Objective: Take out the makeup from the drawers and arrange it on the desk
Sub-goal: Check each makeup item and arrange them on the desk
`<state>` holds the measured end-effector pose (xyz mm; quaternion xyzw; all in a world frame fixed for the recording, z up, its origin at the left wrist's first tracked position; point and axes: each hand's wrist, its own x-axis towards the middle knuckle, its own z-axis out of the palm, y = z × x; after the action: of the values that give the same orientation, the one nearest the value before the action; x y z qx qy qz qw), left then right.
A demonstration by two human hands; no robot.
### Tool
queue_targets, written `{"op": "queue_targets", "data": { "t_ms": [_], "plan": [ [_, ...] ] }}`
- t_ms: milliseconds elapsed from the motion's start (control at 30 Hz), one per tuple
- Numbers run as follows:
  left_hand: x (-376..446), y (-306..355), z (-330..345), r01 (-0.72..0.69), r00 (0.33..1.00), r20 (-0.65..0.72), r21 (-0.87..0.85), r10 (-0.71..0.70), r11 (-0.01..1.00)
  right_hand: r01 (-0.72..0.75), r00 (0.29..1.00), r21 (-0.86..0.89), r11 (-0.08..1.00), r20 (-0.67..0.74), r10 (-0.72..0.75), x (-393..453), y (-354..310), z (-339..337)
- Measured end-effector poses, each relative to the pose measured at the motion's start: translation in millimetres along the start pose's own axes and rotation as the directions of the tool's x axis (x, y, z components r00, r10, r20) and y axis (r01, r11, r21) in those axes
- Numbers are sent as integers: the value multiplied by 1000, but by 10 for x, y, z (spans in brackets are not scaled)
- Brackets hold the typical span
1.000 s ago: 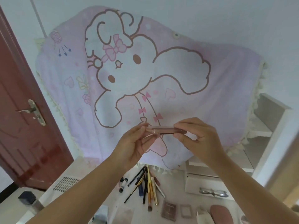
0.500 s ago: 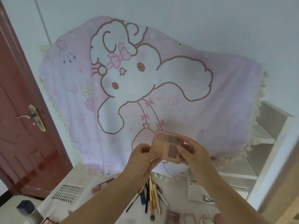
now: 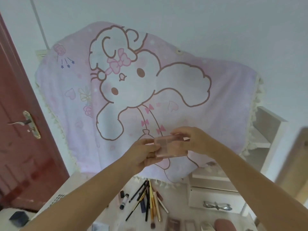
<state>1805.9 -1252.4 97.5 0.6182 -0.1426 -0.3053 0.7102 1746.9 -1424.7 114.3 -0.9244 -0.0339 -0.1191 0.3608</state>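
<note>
Pinching palette [image 3: 170,147] at both short ends, left hand [image 3: 146,154] and right hand [image 3: 191,139], long axis crosswise, above desk [image 3: 180,212].

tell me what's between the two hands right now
In the head view, a pink eyeshadow palette spans the gap, held by the left hand and the right hand.

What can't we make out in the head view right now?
- Palette: motion blur; pan colours unclear, and the left hand and right hand cover its ends.
- Brushes and pencils on the desk: too small to tell types.
- Flat cases: cut off by the bottom edge.
- Drawers: cannot be told apart.
</note>
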Motion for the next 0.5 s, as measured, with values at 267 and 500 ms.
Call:
{"op": "queue_targets", "data": {
  "t_ms": [267, 500],
  "plan": [
    [-10, 299, 48, -152, 968, 206, 31, 143, 988, -16, 999, 174, 985, 52, 8, -24, -179, -221],
    [49, 218, -6, -284, 957, 114, 201, 265, 937, 9, 999, 210, 978, 48, -20, -53, -193, -182]
  ]
}}
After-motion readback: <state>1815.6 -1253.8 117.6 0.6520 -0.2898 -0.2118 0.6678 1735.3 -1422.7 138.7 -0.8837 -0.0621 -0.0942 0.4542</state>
